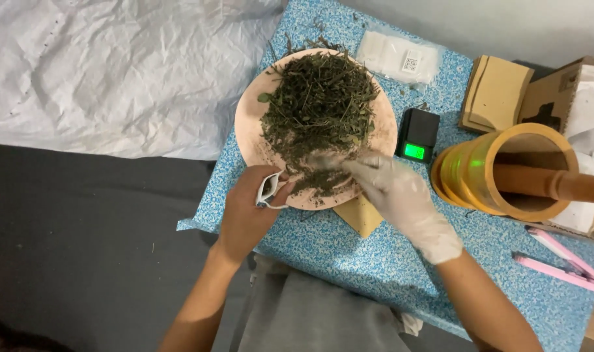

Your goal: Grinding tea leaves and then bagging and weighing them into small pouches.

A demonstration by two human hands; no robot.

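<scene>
Grey cloth (316, 313) is lying nearest the lens, between the two forearms. Left hand (245, 212), bare, is pinching a small white sachet (269, 190) open at the plate's (248, 124) near edge. Right hand (398, 192), gloved, is pressing its fingertips together on a tuft of dried herbs (320, 104) just beside the sachet's mouth. Beyond the right hand a small scale (417, 135) is glowing green; to its right a wooden mortar (505, 173) is standing with its pestle (557, 184). Loose bits are likely slipping from the pinch onto the blue tabletop (349, 254), since the mouth is narrow and the sachet is sagging; a nudge of the plate could also be scattering the heap.
</scene>
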